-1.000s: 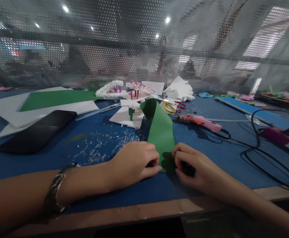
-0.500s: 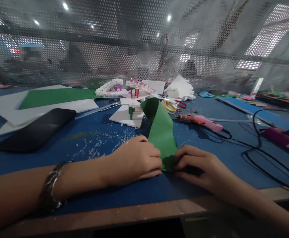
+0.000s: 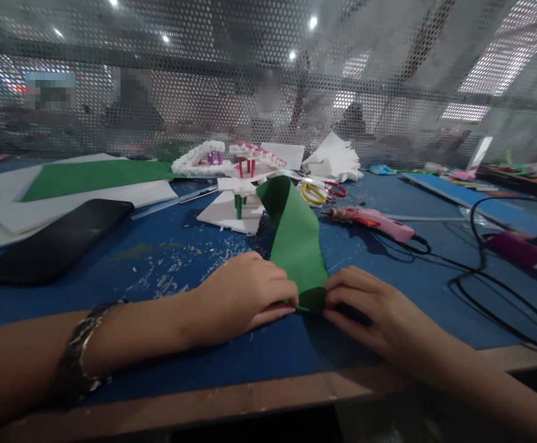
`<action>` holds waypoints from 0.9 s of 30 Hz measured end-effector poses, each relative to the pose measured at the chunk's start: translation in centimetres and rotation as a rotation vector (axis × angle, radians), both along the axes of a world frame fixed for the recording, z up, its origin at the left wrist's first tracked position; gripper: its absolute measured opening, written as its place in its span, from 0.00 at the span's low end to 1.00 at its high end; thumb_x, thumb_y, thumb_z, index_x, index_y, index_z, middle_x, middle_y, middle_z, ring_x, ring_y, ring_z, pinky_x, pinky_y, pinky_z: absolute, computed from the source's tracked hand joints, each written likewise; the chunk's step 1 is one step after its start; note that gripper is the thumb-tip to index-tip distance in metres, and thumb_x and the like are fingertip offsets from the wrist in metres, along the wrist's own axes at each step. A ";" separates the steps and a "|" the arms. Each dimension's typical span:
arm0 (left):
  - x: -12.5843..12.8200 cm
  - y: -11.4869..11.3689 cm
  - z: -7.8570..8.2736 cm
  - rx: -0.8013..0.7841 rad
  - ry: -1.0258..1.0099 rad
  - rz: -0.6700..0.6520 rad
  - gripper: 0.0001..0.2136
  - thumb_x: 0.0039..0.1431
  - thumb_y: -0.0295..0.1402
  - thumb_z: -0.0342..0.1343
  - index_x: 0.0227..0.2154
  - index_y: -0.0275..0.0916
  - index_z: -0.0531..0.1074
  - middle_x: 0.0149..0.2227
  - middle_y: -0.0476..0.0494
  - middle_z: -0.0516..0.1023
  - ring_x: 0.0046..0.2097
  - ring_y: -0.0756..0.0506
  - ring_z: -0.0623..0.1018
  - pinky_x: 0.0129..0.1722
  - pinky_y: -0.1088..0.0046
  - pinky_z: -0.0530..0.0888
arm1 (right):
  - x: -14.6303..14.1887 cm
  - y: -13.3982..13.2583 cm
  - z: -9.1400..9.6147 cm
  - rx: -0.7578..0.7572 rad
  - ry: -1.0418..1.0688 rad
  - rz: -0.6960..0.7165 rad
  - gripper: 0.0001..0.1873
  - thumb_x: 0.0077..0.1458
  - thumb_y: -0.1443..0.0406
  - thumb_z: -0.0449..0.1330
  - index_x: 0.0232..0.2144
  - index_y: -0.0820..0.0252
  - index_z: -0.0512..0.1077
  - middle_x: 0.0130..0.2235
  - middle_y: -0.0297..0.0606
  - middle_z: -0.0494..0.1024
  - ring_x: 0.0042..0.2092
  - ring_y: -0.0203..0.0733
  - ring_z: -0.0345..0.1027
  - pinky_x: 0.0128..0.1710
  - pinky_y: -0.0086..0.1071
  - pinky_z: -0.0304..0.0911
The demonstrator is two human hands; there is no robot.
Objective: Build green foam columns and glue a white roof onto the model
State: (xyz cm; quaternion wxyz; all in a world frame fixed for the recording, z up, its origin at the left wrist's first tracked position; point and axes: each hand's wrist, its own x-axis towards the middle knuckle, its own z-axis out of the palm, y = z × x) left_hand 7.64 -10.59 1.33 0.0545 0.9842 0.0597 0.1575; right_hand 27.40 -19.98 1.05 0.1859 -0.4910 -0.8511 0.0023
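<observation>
A green foam strip lies on the blue table and curls up at its far end. My left hand pinches the strip's near end from the left, fingers closed. My right hand pinches the same end from the right, fingers curled over it. Both hands rest on the table near its front edge. A metal bracelet is on my left wrist.
A black phone lies left beside white and green sheets. Behind the strip stand white foam models, scissors and a pink glue gun. Black cables loop at right. A perforated screen closes the back.
The near end of the green strip has been rolled tighter between both hands, which shifted slightly away from me. The view drifted a little.
</observation>
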 end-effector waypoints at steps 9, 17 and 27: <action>-0.2 0.2 -0.1 0.239 -0.029 -0.036 0.14 0.62 0.33 0.42 0.31 0.38 0.72 0.30 0.49 0.74 0.30 0.50 0.70 0.31 0.71 0.58 | -0.1 0.3 -0.1 -0.012 -0.069 -0.045 0.11 0.57 0.68 0.47 0.26 0.62 0.67 0.30 0.39 0.69 0.32 0.38 0.63 0.31 0.33 0.63; 0.0 0.3 -0.2 0.179 0.015 0.001 0.12 0.61 0.33 0.44 0.30 0.37 0.72 0.30 0.47 0.74 0.32 0.49 0.72 0.31 0.72 0.60 | 0.2 1.0 0.2 -0.104 0.057 -0.048 0.10 0.54 0.71 0.49 0.22 0.60 0.61 0.28 0.36 0.66 0.30 0.34 0.61 0.28 0.27 0.60; 0.0 0.2 -0.2 0.146 0.014 0.015 0.09 0.60 0.32 0.45 0.34 0.39 0.71 0.29 0.48 0.73 0.30 0.48 0.71 0.29 0.73 0.61 | 0.7 0.5 0.0 -0.070 0.006 0.045 0.05 0.56 0.70 0.49 0.33 0.59 0.64 0.33 0.37 0.69 0.35 0.36 0.63 0.34 0.30 0.61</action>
